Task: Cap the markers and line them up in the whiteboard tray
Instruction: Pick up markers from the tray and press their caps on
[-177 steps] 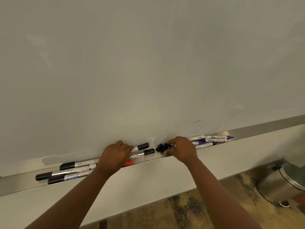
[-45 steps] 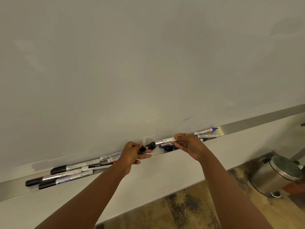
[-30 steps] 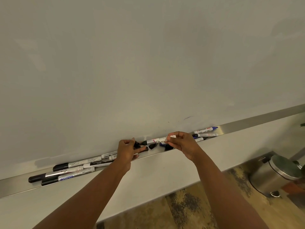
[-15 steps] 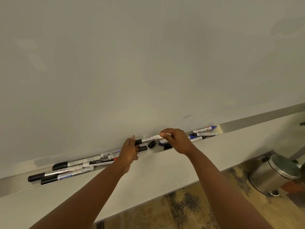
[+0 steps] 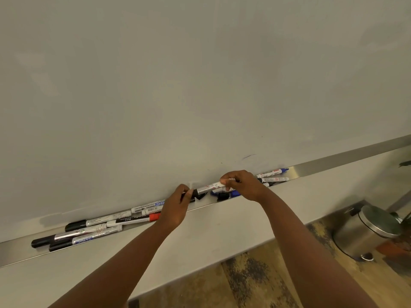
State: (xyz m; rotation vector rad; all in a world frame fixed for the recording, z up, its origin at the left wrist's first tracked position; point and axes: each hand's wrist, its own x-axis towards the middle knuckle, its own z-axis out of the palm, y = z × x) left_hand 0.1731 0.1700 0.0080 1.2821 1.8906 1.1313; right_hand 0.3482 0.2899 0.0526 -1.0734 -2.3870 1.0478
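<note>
My right hand holds a white marker level just above the steel whiteboard tray. My left hand pinches the black cap at the marker's left end. Several capped markers lie in a row at the tray's left, one with a red end. Loose black caps and a blue cap lie under the held marker. Three more markers lie to the right, one showing a blue tip.
The whiteboard fills the upper view, with a small dark mark. Below the tray runs a pale wall ledge. A steel pedal bin stands on the patterned floor at the lower right.
My right hand lifted a white marker out of the tray's right group. My left hand picked up a black cap and brought it onto the marker's left end.
</note>
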